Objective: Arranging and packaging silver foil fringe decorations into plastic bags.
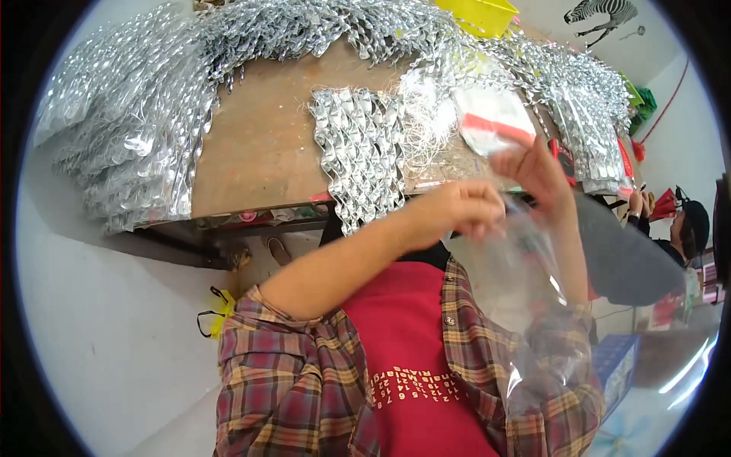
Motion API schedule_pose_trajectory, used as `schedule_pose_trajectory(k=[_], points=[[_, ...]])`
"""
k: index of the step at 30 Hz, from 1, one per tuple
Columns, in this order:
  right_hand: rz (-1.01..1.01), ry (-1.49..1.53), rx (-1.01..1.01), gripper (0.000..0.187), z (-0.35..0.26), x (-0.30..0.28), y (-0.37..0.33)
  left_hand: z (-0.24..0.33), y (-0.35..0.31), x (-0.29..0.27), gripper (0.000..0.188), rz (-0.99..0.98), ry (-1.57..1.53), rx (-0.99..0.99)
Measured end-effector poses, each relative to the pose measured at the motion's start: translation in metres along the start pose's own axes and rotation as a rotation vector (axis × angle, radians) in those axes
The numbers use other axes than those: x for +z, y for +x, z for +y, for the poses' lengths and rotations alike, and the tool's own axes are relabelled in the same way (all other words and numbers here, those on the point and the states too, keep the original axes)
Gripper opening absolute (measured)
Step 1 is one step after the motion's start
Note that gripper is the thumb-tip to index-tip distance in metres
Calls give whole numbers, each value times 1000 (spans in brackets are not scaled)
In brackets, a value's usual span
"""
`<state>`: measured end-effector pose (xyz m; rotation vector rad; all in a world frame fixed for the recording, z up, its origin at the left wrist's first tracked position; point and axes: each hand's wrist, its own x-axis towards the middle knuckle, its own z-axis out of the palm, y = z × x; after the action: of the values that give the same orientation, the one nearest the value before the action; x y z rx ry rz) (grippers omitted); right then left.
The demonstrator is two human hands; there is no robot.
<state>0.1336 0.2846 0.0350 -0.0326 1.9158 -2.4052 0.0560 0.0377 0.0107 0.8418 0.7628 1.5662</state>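
Note:
A clear plastic bag (pixel 521 274) hangs in front of my right forearm. My left hand (pixel 476 209) is pinched closed on its upper edge. Just above and beyond it is my right hand (pixel 537 175), raised beside the bag's top with its fingers curled. Motion smears those fingers, so whether they grip the film is unclear. On the table, left of my hands, lies a flat bundle of twisted silver foil strips (pixel 359 152), its lower end hanging over the near edge. Thin white strings (pixel 426 141) lie tangled to the right of this bundle.
Large heaps of silver foil strips cover the table's left side (pixel 137 145), back (pixel 304 30) and right side (pixel 586 114). A white packet with a red band (pixel 495 122) lies beyond my hands. At the back stands a yellow container (pixel 480 15). Another person (pixel 685 225) is at the far right.

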Motion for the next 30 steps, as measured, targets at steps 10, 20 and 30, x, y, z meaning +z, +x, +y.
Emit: schedule_pose_trajectory(k=[10, 20, 30], points=[[-533, -133, 674, 58, 31, 41, -32, -37, -86, 13, 17, 96, 144, -53], [-680, -557, 798, 15, 32, 79, -15, -41, -170, 9, 15, 218, 924, -155], [-763, -761, 469, 14, 79, 117, 26, -44, -213, -41, 14, 490, 1042, -240]])
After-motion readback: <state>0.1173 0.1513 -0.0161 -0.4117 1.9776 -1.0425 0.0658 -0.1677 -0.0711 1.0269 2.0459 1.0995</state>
